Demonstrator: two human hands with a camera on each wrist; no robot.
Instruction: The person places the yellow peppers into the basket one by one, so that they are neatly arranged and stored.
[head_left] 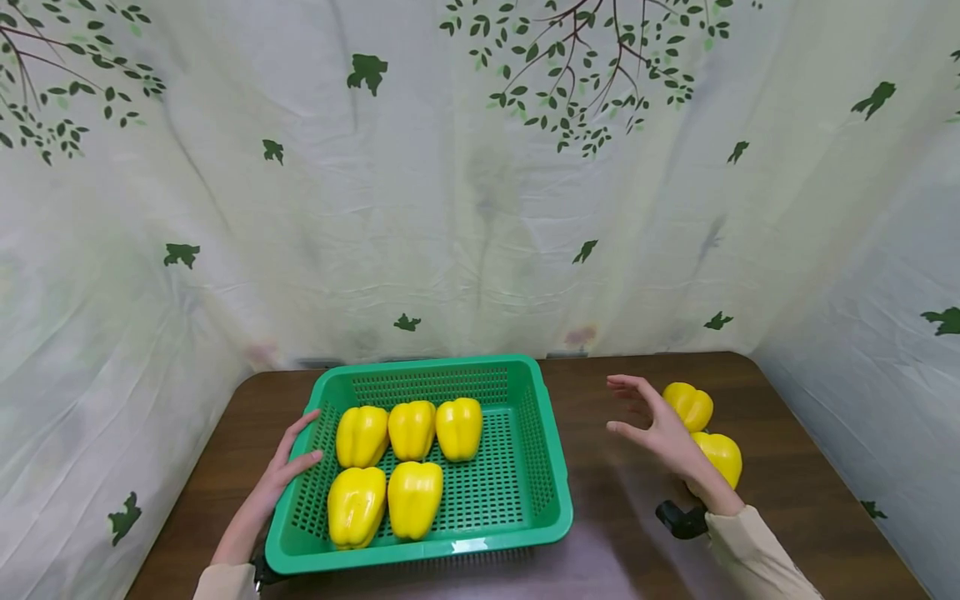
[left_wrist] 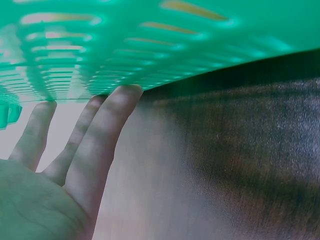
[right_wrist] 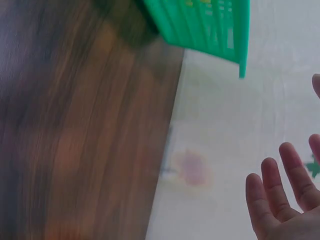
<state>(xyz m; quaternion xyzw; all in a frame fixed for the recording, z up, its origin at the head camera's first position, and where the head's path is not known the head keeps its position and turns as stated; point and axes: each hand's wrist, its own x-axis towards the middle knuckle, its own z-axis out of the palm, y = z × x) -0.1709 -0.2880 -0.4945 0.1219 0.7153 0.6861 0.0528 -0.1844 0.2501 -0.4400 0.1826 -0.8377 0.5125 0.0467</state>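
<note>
A green plastic basket (head_left: 557, 467) with slotted walls holds several yellow bell peppers (head_left: 412, 429), three in the back row and two in front. My left hand (head_left: 276, 473) holds the basket's left rim, thumb and one finger over the edge. In the left wrist view, other fingers (left_wrist: 95, 145) rest against the outer wall. To the right of the basket, my right hand (head_left: 660, 429) hangs with fingers spread and nothing held. Two more yellow peppers, a rear one (head_left: 687, 406) and a front one (head_left: 720, 457), lie just beyond it, the front one partly hidden by the wrist.
A dark wooden table (head_left: 600, 533) bears everything. Pale curtains (head_left: 480, 208) printed with leaves and branches hang behind the table and along both sides. The basket stands close to the back edge. A black wrist device (head_left: 681, 519) sits at my right wrist.
</note>
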